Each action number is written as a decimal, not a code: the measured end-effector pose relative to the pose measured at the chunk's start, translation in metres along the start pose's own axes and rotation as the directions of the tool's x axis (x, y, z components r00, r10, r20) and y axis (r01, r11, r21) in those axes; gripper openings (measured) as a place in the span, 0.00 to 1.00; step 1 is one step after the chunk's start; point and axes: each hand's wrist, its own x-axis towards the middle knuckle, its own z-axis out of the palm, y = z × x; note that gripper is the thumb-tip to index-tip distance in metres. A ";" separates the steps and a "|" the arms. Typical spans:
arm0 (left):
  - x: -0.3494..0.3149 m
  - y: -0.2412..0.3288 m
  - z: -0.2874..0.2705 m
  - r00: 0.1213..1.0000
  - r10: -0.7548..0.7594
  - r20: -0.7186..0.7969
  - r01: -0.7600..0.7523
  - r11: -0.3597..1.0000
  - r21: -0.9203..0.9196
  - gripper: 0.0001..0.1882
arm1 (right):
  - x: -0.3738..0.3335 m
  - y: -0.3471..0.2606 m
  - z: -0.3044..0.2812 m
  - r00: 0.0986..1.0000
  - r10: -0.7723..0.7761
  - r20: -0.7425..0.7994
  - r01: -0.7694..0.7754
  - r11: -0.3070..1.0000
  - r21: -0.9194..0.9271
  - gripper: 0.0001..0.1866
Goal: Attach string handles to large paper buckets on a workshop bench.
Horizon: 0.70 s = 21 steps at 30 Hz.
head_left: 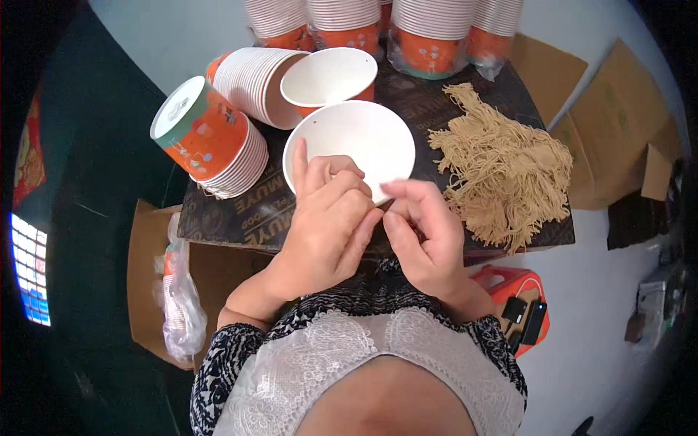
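Observation:
A white-lined paper bucket stands upright at the middle of the table, its mouth facing me and a small hole near its far rim. My left hand is at its near rim, one finger pointing up and the others curled in. Close beside it, my right hand has its thumb and fingers curled, the fingertips almost meeting the left hand's. Whatever the fingers pinch is hidden or too small to make out. Just behind stands another paper bucket, also with small rim holes. To the right lies a heap of beige cords.
At left, one stack of orange-and-green paper buckets leans upside down and another stack lies tilted. Wrapped bucket stacks line the table's back. A cardboard box sits below left, a red stool below right.

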 end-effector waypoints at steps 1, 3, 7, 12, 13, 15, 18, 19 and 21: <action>-0.001 -0.001 0.000 1.000 -0.004 -0.005 0.004 1.000 -0.005 0.07 | 0.000 0.002 0.002 0.996 -0.058 -0.066 0.056 0.998 -0.034 0.08; -0.002 -0.001 0.000 1.000 0.001 0.007 -0.001 1.000 -0.013 0.07 | -0.006 0.000 -0.002 0.997 -0.035 -0.074 0.027 0.993 -0.118 0.04; -0.002 0.005 0.000 0.995 -0.033 0.093 0.039 0.997 -0.068 0.06 | -0.017 0.003 -0.001 0.995 0.022 -0.094 -0.028 0.998 -0.064 0.04; -0.006 0.008 -0.001 0.985 -0.029 0.170 0.041 0.997 -0.070 0.09 | -0.022 0.006 0.000 0.992 -0.016 -0.127 0.010 0.999 -0.052 0.05; -0.007 0.008 -0.001 0.984 -0.029 0.175 0.041 0.997 -0.068 0.10 | -0.022 0.006 0.000 0.992 -0.015 -0.128 0.008 0.999 -0.048 0.05; -0.009 0.009 -0.001 0.983 -0.032 0.180 0.044 0.997 -0.065 0.11 | -0.023 0.006 0.000 0.990 -0.029 -0.135 0.023 0.999 -0.045 0.05; -0.010 0.005 -0.004 0.990 -0.069 0.125 0.080 0.993 -0.083 0.12 | -0.025 0.011 0.001 0.979 -0.039 -0.198 0.022 0.996 -0.087 0.06; -0.010 0.001 -0.006 0.993 -0.077 0.086 0.083 0.994 -0.069 0.13 | -0.026 0.015 0.001 0.967 -0.037 -0.254 0.003 0.991 -0.130 0.06; -0.009 -0.007 -0.009 0.995 -0.103 0.010 0.103 0.994 -0.048 0.12 | -0.025 0.025 0.002 0.946 -0.050 -0.322 -0.012 0.982 -0.188 0.07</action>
